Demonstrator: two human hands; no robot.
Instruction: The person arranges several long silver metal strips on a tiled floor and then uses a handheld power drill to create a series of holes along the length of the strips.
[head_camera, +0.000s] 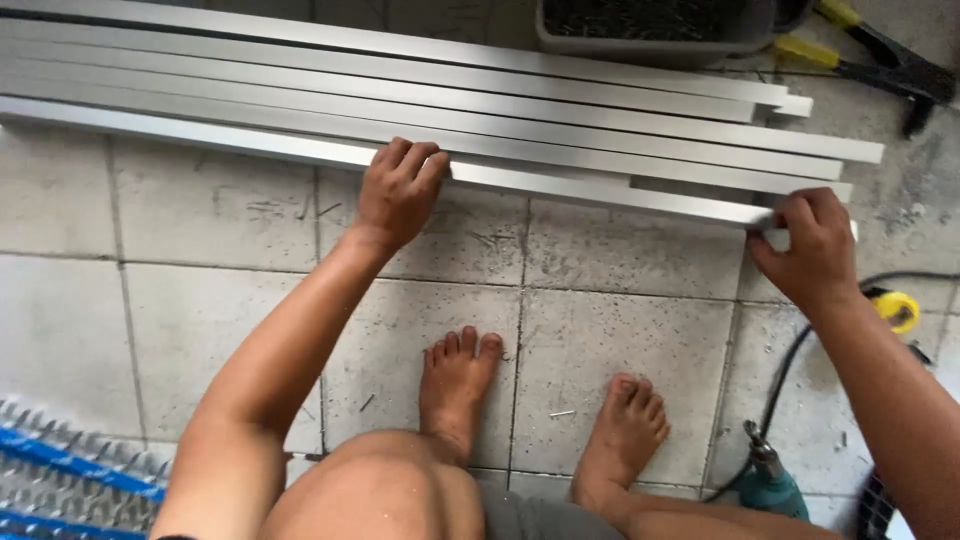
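Observation:
Several long silver aluminium bars lie side by side on the grey tiled floor, running from left to right. My left hand grips the nearest bar around its middle, fingers curled over its top edge. My right hand is closed on the right end of that same bar, covering its tip. My bare feet stand on the tiles just in front of the bars.
A grey tub of small metal pieces sits behind the bars. Yellow-handled cutters lie at top right. A teal power drill with a black cable and a yellow tape measure lie at right. A blue rack is at bottom left.

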